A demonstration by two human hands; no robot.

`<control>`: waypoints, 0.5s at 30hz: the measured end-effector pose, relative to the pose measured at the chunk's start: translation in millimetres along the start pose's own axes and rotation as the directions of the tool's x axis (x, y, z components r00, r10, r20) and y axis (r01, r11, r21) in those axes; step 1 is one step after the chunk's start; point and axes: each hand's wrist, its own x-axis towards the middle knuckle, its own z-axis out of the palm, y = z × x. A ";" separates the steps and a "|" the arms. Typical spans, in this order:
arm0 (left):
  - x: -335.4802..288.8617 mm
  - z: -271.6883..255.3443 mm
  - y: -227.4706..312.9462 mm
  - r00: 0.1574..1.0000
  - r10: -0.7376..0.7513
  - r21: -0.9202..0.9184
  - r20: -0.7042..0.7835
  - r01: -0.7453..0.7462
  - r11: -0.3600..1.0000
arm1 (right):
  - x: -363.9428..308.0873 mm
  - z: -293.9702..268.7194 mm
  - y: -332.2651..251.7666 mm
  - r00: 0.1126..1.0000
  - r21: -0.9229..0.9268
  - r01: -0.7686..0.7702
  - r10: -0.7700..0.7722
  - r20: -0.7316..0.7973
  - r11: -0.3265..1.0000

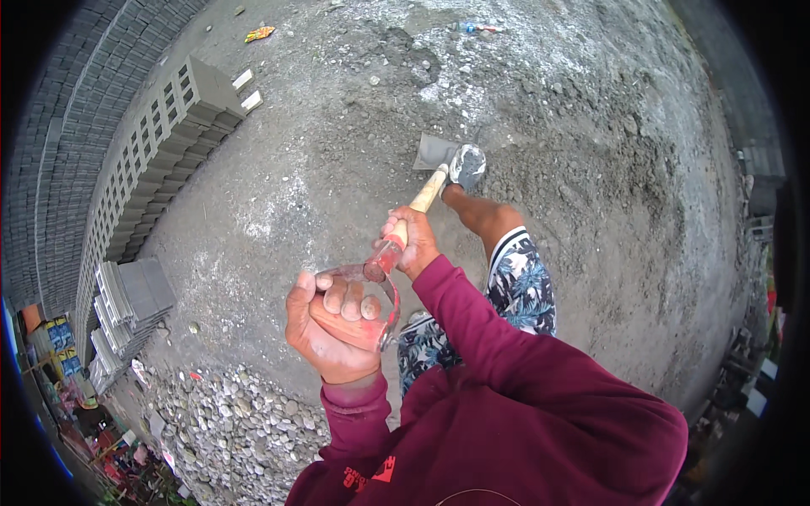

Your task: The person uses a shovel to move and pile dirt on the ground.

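A shovel with a pale wooden shaft (429, 191) and a red-painted D-shaped handle (346, 327) slants away in front of me. My left hand (331, 333) is closed round the handle's grip, its fingers dusty. Further down, my right hand (411, 242) wraps the shaft just past the red part. The grey blade (434, 150) rests flat-looking on the sandy ground. My foot, in a dusty dark and white shoe (467, 166), stands right beside the blade's right edge; whether it touches the blade I cannot tell.
Loose grey sand (616, 181) spreads right of the blade. Stacked hollow concrete blocks (160, 126) line the left, with more blocks (139, 291) nearer. A gravel pile (240, 430) lies at the lower left. Beyond are a yellow-orange wrapper (260, 34) and a plastic bottle (477, 29).
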 end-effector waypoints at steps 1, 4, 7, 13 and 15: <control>13.3 -2.7 13.1 0.999 -0.001 -0.017 0.037 0.002 1.000 | 31.7 9.5 -3.0 0.999 -0.013 0.054 -0.054 0.004 0.998; -20.0 -43.4 12.6 0.997 -0.019 0.028 -0.080 0.021 0.999 | 25.2 -21.6 27.8 0.997 -0.012 0.051 -0.052 -0.063 0.999; -64.6 -52.5 -10.1 0.982 -0.061 0.039 -0.178 0.069 0.997 | -26.4 -41.0 25.5 0.988 -0.126 0.055 -0.072 -0.134 0.991; -100.3 -65.6 -22.0 0.960 -0.120 -0.022 -0.251 0.118 0.993 | -60.6 -59.7 29.6 0.963 -0.299 -0.067 -0.016 -0.269 0.952; -101.4 -59.1 -25.2 0.954 -0.091 0.017 -0.284 0.100 0.995 | -66.1 -62.9 29.4 0.960 -0.314 -0.108 0.017 -0.279 0.943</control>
